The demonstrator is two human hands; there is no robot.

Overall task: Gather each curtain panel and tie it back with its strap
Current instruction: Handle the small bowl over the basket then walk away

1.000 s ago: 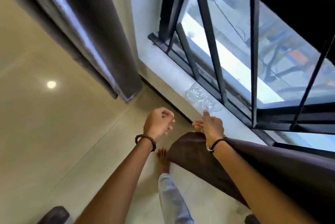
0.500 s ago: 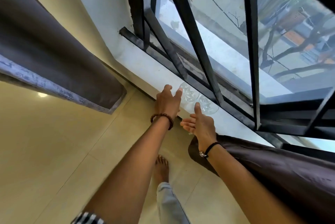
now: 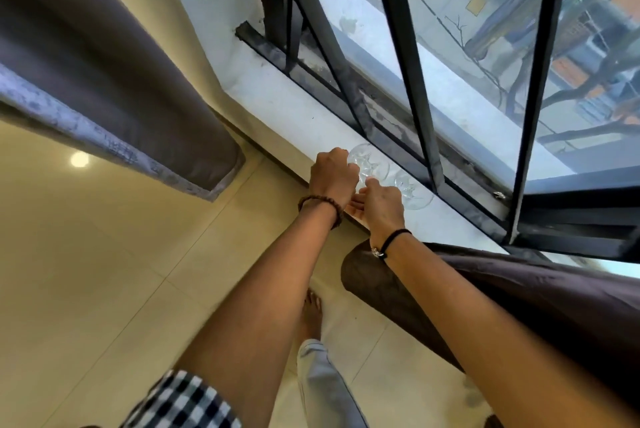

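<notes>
Your left hand (image 3: 333, 174) has moved onto the near glass (image 3: 369, 164) on the sill (image 3: 277, 105), fingers curled around it. Right hand (image 3: 379, 207) now sits closer beside it, fingers hidden, grip unclear. Right curtain panel (image 3: 519, 299) still under your forearm.

left curtain panel (image 3: 114, 81): matt grey-brown cloth, worn pale edge band | right curtain panel (image 3: 519, 292): matt dark brown cloth, smooth | glass dishes (image 3: 372, 164): clear cut glass, glossy | window bars (image 3: 405, 57): black painted metal, dull | sill (image 3: 287, 109): pale smooth stone, dusty | floor (image 3: 86, 271): glossy beige tile | bracelet (image 3: 320, 200): brown beads
</notes>
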